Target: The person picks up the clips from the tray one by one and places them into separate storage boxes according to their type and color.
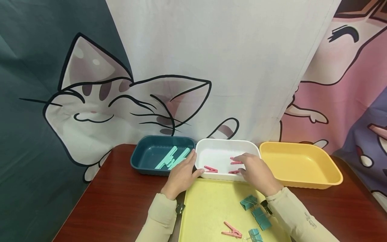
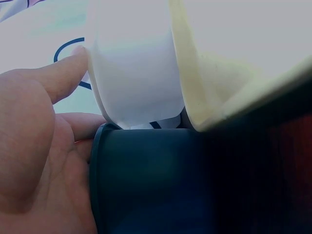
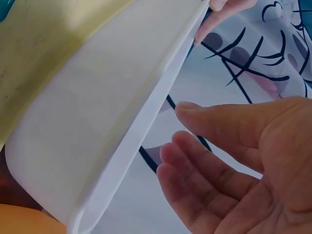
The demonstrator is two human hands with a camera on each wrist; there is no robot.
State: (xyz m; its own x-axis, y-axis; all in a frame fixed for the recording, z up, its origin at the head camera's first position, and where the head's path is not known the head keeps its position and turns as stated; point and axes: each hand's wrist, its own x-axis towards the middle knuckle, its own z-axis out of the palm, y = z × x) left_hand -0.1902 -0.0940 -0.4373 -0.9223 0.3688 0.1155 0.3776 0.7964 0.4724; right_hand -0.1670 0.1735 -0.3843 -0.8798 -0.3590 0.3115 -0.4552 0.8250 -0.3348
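My left hand [image 1: 181, 173] rests at the adjoining rims of a dark teal bin [image 1: 145, 156] and a white bin [image 1: 217, 153], fingers extended. In the left wrist view its thumb [image 2: 68, 73] touches the white rim. My right hand [image 1: 260, 173] is over the right part of the white bin, thumb and fingers apart. The right wrist view shows nothing between those fingers [image 3: 180, 185]. Pink clothespins lie in the white bin, one at the left [image 1: 211, 169] and two by my right fingers [image 1: 236, 161]. Long mint-green clips [image 1: 167, 158] lie in the teal bin.
A yellow bin [image 1: 297, 164] stands right of the white one. In front, a pale yellow tray [image 1: 208, 205] holds several teal binder clips [image 1: 261, 218] and a pink clothespin [image 1: 232, 230]. A printed cloth [image 1: 242, 67] hangs behind the brown table [image 1: 112, 198].
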